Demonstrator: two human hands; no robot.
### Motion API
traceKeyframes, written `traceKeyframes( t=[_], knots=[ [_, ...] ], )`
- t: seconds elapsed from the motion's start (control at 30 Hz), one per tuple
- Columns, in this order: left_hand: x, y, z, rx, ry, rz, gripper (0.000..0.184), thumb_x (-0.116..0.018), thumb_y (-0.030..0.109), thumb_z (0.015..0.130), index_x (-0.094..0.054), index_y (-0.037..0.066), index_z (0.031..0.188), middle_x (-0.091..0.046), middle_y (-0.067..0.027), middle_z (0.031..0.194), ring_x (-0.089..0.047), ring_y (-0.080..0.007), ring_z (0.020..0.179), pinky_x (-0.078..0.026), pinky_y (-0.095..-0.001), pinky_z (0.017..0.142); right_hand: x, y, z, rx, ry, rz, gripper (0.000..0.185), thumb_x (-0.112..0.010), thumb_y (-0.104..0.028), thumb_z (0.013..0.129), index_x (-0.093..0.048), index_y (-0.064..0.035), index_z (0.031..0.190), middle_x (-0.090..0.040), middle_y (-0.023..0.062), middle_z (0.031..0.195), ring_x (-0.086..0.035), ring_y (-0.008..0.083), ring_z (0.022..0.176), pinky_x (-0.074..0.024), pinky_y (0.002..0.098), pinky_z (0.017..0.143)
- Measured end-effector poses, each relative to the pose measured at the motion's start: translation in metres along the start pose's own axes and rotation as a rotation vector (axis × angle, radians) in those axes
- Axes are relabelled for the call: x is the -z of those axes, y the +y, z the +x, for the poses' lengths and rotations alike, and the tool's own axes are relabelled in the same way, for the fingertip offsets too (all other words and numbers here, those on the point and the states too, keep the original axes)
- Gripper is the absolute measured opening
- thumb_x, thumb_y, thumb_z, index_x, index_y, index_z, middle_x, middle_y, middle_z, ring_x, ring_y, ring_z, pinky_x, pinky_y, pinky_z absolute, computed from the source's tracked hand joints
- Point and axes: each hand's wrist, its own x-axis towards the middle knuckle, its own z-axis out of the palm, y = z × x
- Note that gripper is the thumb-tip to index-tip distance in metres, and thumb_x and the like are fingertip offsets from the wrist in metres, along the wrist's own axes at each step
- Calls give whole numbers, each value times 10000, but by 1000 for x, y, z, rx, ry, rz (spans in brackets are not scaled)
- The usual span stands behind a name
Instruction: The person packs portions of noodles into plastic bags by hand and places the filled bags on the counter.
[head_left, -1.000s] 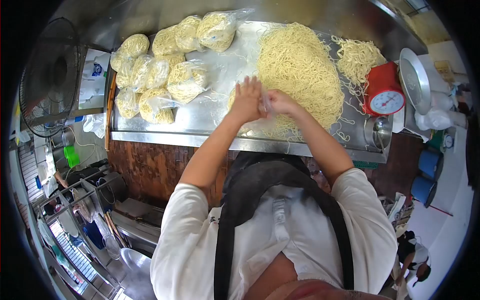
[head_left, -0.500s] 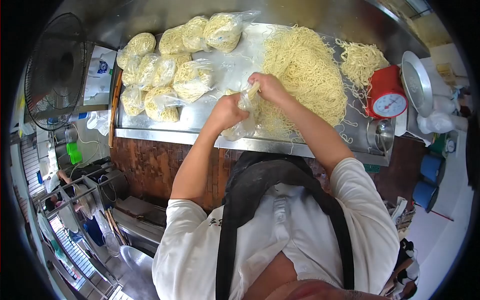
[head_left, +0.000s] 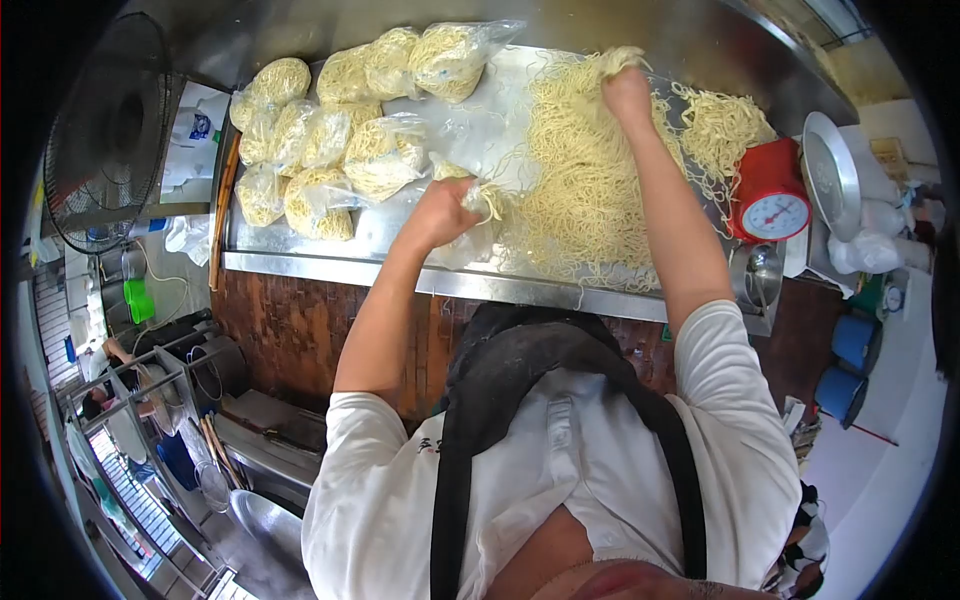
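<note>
Front rim: The table's front rim (head_left: 330,273) is low, and loose strands lie near it. Some could slip over and fall on the floor if an arm brushes them.
Left hand: It (head_left: 443,212) grips the clear bag (head_left: 465,248) near its top. The bag is on the table, just behind the rim. It could slip if wet or oily fingers hold it too lightly.
Bag mouth: Noodles poke out at the top, beside the fingers. They could spill if the bag tips, and the thin plastic could tear if it is pulled hard.
Right hand: It (head_left: 628,95) is closed around a clump of noodles (head_left: 618,62), over the far end of the big pile (head_left: 585,200). Strands could drop if the hold is loose, or pull others along, since they look tangled.
Bag in hand: One.
Hands: Two, both full.
Metal dish: One (head_left: 762,262), at the right front corner.
Noodle piles: Two, the big one in the middle and a small heap (head_left: 722,128) next to the scale.
Red scale: One (head_left: 765,170), with one round pan (head_left: 832,178).
Filled bags: At least ten (head_left: 383,158), on the left side. They overlap, so I cannot tell the exact number.
Fan: One (head_left: 105,170), past the table's left end.
Blue bins: Two (head_left: 853,338), off to the right.
</note>
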Motion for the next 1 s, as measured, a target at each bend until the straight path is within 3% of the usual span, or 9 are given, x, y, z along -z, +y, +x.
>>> traceKeyframes(
  t=[0.1, 0.2, 0.37, 0.4, 0.53, 0.73, 0.83, 0.87, 1.0],
  knots=[
    [-26, -41, 3, 1, 24, 323, 390, -711, 69, 747, -682, 117, 1133, -627, -150, 1218, -548, -356, 1175, -438, -457, 986, -13, -17, -26, 261, 205, 153, 418, -676, -183, 821, -599, 47, 1162, -620, 269, 1194, -662, 395, 987, -532, 451, 869],
    [-47, -55, -20, -7, 319, 242, 483, -762, 131, 744, -639, 122, 1210, -524, -212, 1327, -475, -404, 1242, -400, -486, 1031, -73, 16, -52, 455, -88, -695, 615, -602, -47, 803, -469, -28, 1403, -525, 241, 1374, -467, 388, 1307, -383, 416, 1102],
    [-87, -37, -59, 373, 761, -132, 777, -849, 259, 727, -473, -51, 1331, -458, -236, 1297, -500, -347, 1121, -426, -428, 980, -90, -43, -133, 671, -513, -229, 647, -587, -17, 767, -482, -24, 1405, -432, 222, 1466, -421, 382, 1341, -327, 423, 1141],
    [-94, -52, -53, 424, 901, -66, 555, -783, 246, 829, -544, -76, 1213, -550, -148, 1079, -525, -230, 914, -459, -352, 837, -112, -45, -142, 688, -433, -61, 637, -629, -71, 775, -494, -35, 1396, -452, 220, 1446, -427, 383, 1334, -330, 416, 1136],
    [-77, -90, -27, 473, 915, -665, 211, -574, 178, 988, -652, -16, 952, -517, 1, 637, -497, -136, 623, -417, -297, 579, -140, -82, -142, 895, -456, 100, 654, -650, -94, 807, -446, -68, 1428, -449, 208, 1435, -415, 370, 1329, -334, 416, 1132],
    [20, 7, -28, 132, 661, -1088, 173, -588, 187, 993, -619, 36, 916, -512, 48, 697, -435, -64, 617, -360, -233, 573, -91, -132, -129, 924, -401, -128, 310, -640, -123, 836, -711, -197, 1129, -674, 84, 1164, -579, 325, 1151, -440, 472, 980],
    [42, -1, -36, 16, 673, -534, 196, -697, 216, 909, -627, 38, 949, -578, -23, 665, -510, -112, 607, -429, -284, 574, -70, -98, -114, 540, -399, -95, 293, -608, -98, 850, -709, -151, 1121, -692, 146, 1064, -639, 345, 1023, -494, 432, 916],
    [53, 5, -49, 268, 505, -94, 190, -721, 184, 861, -613, 51, 943, -617, -123, 656, -599, -240, 584, -476, -362, 575, -63, -83, -110, 464, -419, -138, 298, -601, -94, 850, -703, -129, 1128, -694, 167, 1046, -650, 353, 991, -504, 416, 903],
    [3, -101, -49, 202, 449, 202, 84, -619, 102, 874, -584, 38, 915, -643, -248, 735, -624, -455, 724, -483, -524, 633, -33, -56, -158, 298, -627, -125, 351, -567, -18, 846, -688, -99, 1165, -692, 172, 1105, -660, 319, 1014, -507, 393, 903]
  ],
)
